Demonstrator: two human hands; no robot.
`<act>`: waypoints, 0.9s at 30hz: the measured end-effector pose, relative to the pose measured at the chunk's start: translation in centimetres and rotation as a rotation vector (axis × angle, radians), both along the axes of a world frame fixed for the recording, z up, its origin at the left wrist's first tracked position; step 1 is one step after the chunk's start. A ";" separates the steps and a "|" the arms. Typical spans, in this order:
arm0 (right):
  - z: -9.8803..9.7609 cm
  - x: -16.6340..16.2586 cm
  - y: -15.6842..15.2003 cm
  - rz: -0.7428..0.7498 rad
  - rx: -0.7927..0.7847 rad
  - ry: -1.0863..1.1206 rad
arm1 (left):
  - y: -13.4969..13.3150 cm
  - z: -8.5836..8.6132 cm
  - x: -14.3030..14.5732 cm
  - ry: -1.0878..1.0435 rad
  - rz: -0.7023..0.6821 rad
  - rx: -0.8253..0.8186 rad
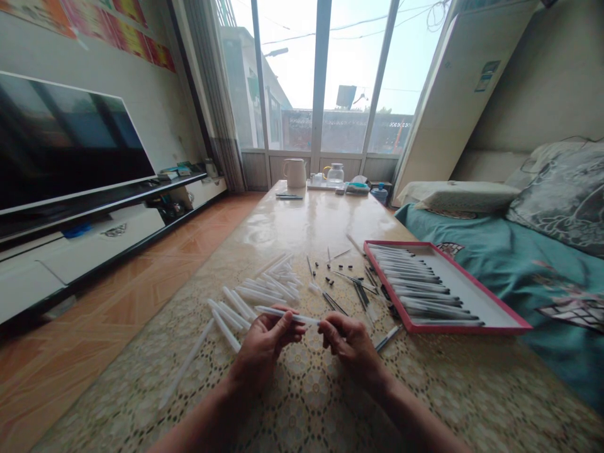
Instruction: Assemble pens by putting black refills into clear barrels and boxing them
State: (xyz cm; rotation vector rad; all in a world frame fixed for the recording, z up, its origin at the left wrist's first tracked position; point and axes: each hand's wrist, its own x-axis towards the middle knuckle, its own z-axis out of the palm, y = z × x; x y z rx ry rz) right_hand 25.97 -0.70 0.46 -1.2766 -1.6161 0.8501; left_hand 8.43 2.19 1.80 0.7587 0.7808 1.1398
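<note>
Between my two hands a whitish, translucent pen lies nearly level above the patterned tablecloth. My left hand is closed round its barrel, thumb on top. The fingers of my right hand pinch the pen's right end; the tip itself is hidden by them. Just beyond my left hand lies a loose pile of white pen barrels. Past my right hand are scattered dark, thin refills and small black caps. A pen rests on the cloth beside my right wrist.
A red-rimmed tray with a row of dark-ended pens stands on the table's right side. At the far end are a beige pitcher, a glass jug and a tissue pack. A bed or sofa with a teal cover borders the right.
</note>
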 end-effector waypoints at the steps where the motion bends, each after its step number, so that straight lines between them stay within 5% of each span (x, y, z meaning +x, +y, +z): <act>1: 0.2 -0.1 -0.1 -0.006 0.004 0.000 | 0.0 0.1 0.0 0.002 0.004 -0.011; 14: 0.8 -0.6 -0.9 -0.099 0.321 -0.233 | 0.1 -0.2 -0.3 -0.012 0.009 -0.126; 27: 0.2 -0.1 -0.3 -0.008 -0.044 0.012 | 0.0 -0.9 -0.2 -0.002 -0.034 -0.004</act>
